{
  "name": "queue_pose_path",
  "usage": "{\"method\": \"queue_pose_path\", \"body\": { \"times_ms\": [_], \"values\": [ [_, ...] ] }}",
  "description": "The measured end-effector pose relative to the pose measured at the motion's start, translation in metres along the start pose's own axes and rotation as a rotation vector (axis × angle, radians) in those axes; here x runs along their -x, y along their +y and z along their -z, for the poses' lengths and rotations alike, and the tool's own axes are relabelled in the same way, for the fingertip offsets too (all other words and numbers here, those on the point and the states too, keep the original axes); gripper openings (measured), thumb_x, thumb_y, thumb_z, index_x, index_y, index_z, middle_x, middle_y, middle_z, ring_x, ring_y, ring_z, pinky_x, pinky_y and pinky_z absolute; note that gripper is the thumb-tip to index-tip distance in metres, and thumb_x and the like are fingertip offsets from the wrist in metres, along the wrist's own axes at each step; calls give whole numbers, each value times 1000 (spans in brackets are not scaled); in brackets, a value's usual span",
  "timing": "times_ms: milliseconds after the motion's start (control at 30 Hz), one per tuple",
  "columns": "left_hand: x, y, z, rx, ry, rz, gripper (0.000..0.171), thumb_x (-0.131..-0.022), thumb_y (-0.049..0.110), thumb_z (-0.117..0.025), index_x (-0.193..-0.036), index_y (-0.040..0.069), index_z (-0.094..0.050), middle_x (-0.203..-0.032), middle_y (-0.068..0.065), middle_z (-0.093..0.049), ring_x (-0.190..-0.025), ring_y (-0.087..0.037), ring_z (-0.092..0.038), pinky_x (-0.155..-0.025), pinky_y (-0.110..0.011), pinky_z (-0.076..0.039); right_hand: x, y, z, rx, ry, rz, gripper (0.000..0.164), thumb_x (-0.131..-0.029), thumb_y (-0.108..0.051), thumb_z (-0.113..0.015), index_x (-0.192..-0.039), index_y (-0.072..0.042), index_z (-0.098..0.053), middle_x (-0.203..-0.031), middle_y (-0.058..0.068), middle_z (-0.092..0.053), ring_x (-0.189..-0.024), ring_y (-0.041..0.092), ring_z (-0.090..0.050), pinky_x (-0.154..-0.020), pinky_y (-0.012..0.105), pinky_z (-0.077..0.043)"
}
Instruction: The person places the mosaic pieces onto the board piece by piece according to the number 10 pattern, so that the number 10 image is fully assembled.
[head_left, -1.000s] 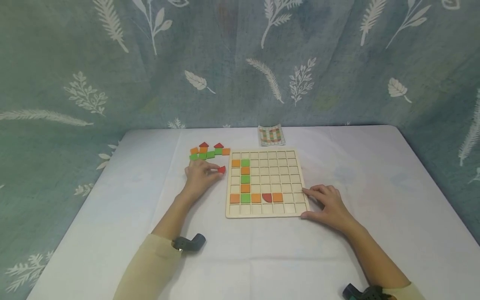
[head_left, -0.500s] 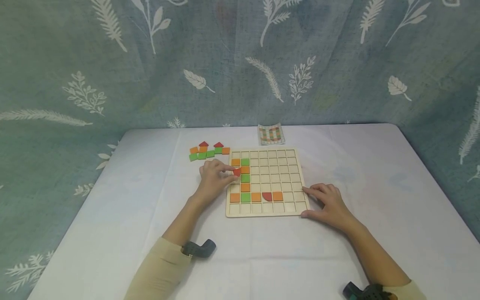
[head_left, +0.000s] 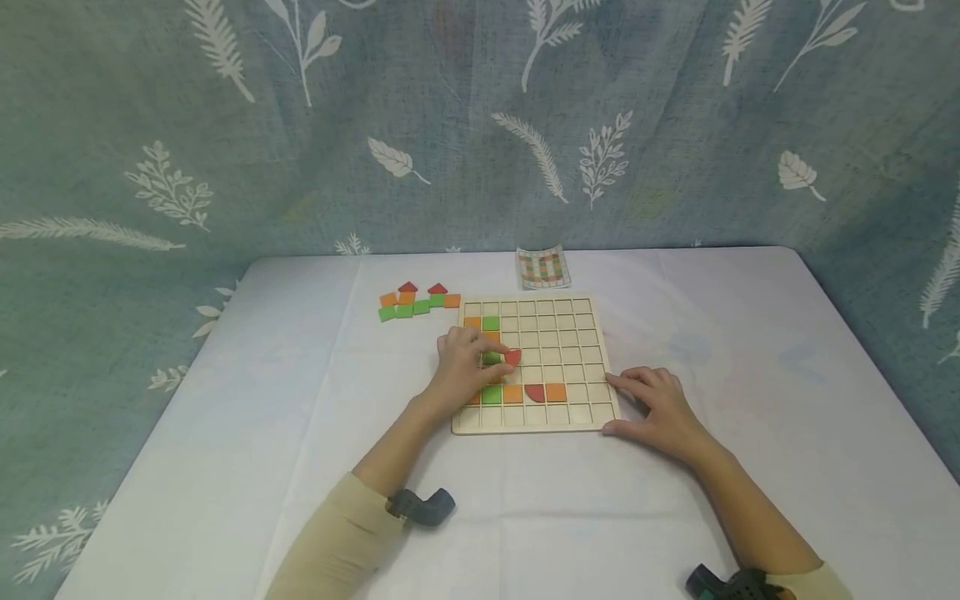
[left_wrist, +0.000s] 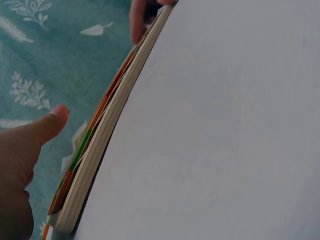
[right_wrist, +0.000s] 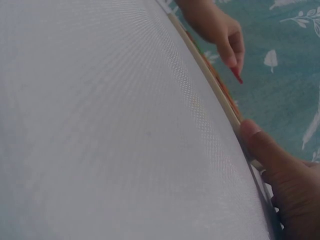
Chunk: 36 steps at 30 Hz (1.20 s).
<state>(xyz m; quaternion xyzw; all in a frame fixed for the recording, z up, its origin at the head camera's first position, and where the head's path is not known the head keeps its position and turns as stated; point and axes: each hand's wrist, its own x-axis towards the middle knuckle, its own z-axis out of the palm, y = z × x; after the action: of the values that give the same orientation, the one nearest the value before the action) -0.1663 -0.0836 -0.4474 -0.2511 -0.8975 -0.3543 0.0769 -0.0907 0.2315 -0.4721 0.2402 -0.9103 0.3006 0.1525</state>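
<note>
Between thumb and fingertips, my left hand (head_left: 463,367) pinches a red quarter-circle tile (head_left: 513,357). It is held over the left-middle part of a wooden grid board (head_left: 558,337). In the right wrist view the red tile (right_wrist: 236,74) is tilted and apart from the board. Orange and green square tiles fill part of two left columns and a lower row, with a red quarter-circle tile (head_left: 535,392) in that row; my hand covers some. At the board's right edge rests my right hand (head_left: 656,408), thumb near the front corner, fingers touching the side.
Several loose tiles lie behind and left of the board, including green squares (head_left: 405,311), orange squares (head_left: 452,301) and red triangles (head_left: 437,288). A card with a coloured grid pattern (head_left: 543,269) sits behind the board. A white cloth (head_left: 225,400) covers the table.
My left hand has carried the red quarter-circle tile rightward, from beside the board's left edge to over its cells. My right hand has stayed at the board's edge.
</note>
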Motion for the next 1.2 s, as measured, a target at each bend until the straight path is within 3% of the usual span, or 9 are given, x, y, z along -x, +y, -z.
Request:
{"method": "queue_pose_path", "body": {
  "times_ms": [133,500,833,1200],
  "values": [
    [1,8,-8,21,-7,-53,28,-75,30,-79,-98,15,-74,-91,0,-51,-91,-19,-37,-84,-42,-22,0,-1,0,0,-1,-3,70,-59,-38,-85,-119,-7,-64,-104,9,-59,-91,23,-46,-80,41,-30],
    [-3,33,-28,39,-69,-92,26,-75,34,-78,-95,19,-73,-90,5,-50,-94,-18,-39,-86,-43,-24,0,0,2,-2,-11,-10,70,-60,-37,-85,-119,-8,-64,-105,10,-59,-93,24,-46,-81,42,-30],
    [-4,51,-46,-66,-134,-116,31,-75,43,-75,-98,22,-73,-89,6,-51,-89,-14,-39,-84,-36,-27,-1,0,1,-6,-17,-11,69,-60,-36,-85,-119,-8,-64,-105,9,-59,-92,25,-46,-81,42,-30],
    [-1,64,-55,-127,-179,-61,32,-77,47,-73,-97,23,-74,-93,7,-54,-91,-14,-41,-83,-35,-27,-1,0,1,-19,-16,-12,69,-60,-36,-85,-119,-7,-65,-104,8,-59,-92,25,-46,-81,43,-30]
  ]
}}
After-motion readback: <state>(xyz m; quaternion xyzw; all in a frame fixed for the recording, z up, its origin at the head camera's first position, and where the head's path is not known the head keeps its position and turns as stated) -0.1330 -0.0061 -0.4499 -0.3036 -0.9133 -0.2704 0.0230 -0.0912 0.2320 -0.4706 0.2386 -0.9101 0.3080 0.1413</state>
